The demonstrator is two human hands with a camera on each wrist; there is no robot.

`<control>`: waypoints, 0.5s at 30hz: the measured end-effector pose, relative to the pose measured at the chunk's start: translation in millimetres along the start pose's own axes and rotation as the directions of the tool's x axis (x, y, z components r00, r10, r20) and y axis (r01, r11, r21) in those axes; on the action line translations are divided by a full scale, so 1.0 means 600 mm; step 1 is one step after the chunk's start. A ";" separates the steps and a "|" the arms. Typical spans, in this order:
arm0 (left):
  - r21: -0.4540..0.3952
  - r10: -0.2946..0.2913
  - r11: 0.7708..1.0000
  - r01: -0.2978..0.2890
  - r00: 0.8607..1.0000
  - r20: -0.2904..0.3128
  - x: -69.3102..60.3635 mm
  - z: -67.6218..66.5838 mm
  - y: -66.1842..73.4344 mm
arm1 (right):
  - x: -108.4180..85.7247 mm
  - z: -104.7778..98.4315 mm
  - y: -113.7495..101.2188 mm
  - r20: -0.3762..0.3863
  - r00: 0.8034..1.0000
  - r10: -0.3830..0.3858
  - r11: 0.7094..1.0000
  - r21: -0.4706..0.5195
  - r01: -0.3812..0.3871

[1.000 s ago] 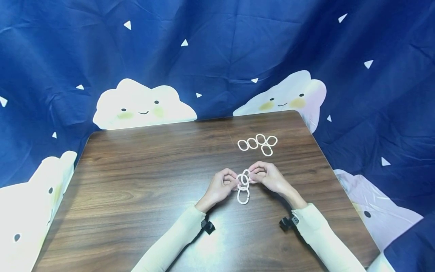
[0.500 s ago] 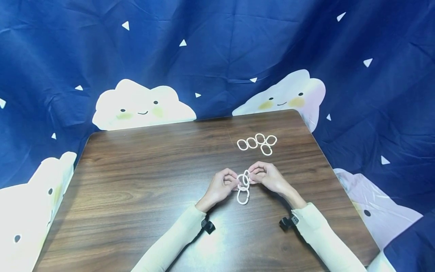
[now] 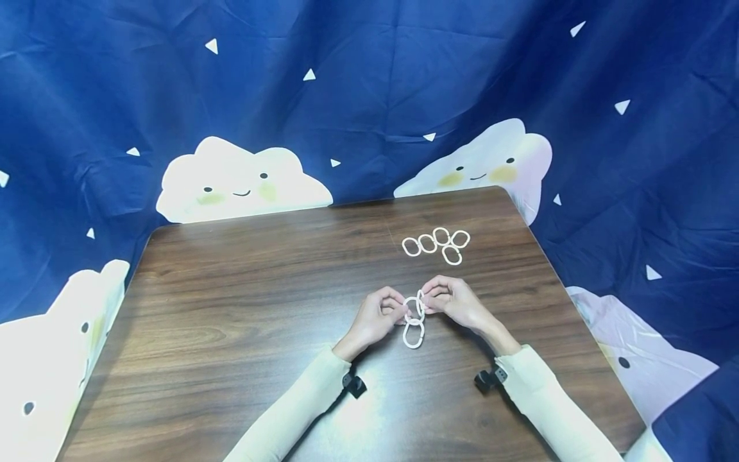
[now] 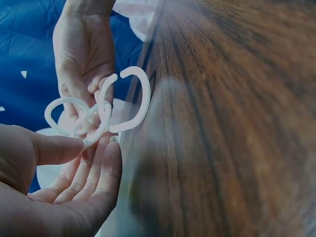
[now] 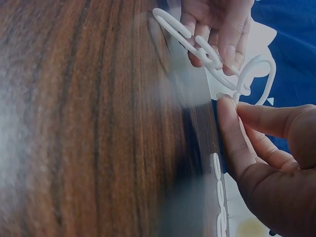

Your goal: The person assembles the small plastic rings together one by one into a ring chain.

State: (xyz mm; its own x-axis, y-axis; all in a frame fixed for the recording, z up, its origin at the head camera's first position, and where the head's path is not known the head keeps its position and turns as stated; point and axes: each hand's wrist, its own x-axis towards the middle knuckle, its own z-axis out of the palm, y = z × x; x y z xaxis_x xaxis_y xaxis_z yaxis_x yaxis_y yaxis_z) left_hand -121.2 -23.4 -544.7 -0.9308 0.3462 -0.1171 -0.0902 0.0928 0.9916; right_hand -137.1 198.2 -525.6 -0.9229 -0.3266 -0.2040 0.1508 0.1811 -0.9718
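Left grip (image 3: 372, 316) pinches middle white C-ring (image 5: 219, 79); right grip (image 3: 454, 301) pinches edge-on ring (image 5: 271, 74), overlapping it just rightward. Third ring (image 4: 145, 96) meets the middle one's near end, on the person's side of both grips, long axis toward the person; left grip closer.

Cloud-print cloth (image 3: 369, 96) curtains off this tabletop (image 3: 254, 289) workspace.

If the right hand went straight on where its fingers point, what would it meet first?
Probably the middle ring, pinched by the left hand, though depth between them is hard to judge.
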 end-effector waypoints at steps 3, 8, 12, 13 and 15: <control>0.005 -0.001 1.000 0.001 1.000 -0.005 0.000 0.001 -0.002 | -0.002 0.001 0.003 -0.003 1.000 -0.001 1.000 -0.010 0.001; 0.028 0.012 1.000 -0.012 1.000 0.007 0.000 0.004 -0.002 | -0.002 0.004 0.004 -0.013 1.000 -0.012 0.998 -0.068 0.011; 0.045 0.031 0.998 -0.032 0.999 0.010 0.001 0.006 0.000 | 0.001 0.007 0.002 -0.009 0.999 -0.031 0.996 -0.088 0.030; 0.044 0.032 0.998 -0.033 0.999 0.008 0.001 0.005 0.000 | 0.001 0.008 0.001 -0.011 0.999 -0.033 0.995 -0.089 0.032; 0.045 0.029 0.999 -0.029 1.000 0.003 0.000 0.004 0.000 | 0.002 0.009 -0.001 -0.014 0.999 -0.030 0.996 -0.084 0.029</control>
State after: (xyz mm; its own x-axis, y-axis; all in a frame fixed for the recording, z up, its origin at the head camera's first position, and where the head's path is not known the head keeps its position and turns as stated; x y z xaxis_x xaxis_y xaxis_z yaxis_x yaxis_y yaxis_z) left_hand -120.4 -20.8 -544.6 -0.9321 0.3513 -0.0887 -0.0472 0.1250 0.9910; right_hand -136.2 193.0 -525.9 -0.9320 -0.3188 -0.1726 0.0934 0.2490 -0.9640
